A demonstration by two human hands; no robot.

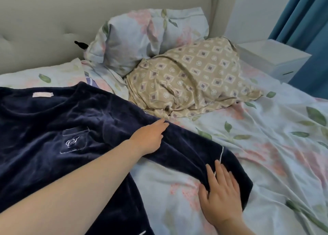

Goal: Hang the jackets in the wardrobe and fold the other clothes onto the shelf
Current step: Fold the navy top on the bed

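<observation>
A: Head view. Where's the garment?

B: Navy fleece top spread flat on the floral bedsheet, left half of the bed. Chest pocket with pale embroidery faces up; label shows at the neck, far side. One sleeve runs out to the right and toward the near edge, white piping at the cuff.

A: Hands?

B: Left hand lies flat on the sleeve near the shoulder, fingers together and extended, pressing, not gripping. Right hand rests palm down at the cuff, fingers slightly spread, partly on the fleece, thumb on the sheet. Nothing clamped in either.

A: Surroundings?

B: Beige diamond-print pillow far centre, just beyond the sleeve. Floral pillow behind it against the padded headboard. White nightstand far right, teal curtain beyond. Small black object beside the floral pillow; can't tell what.
</observation>
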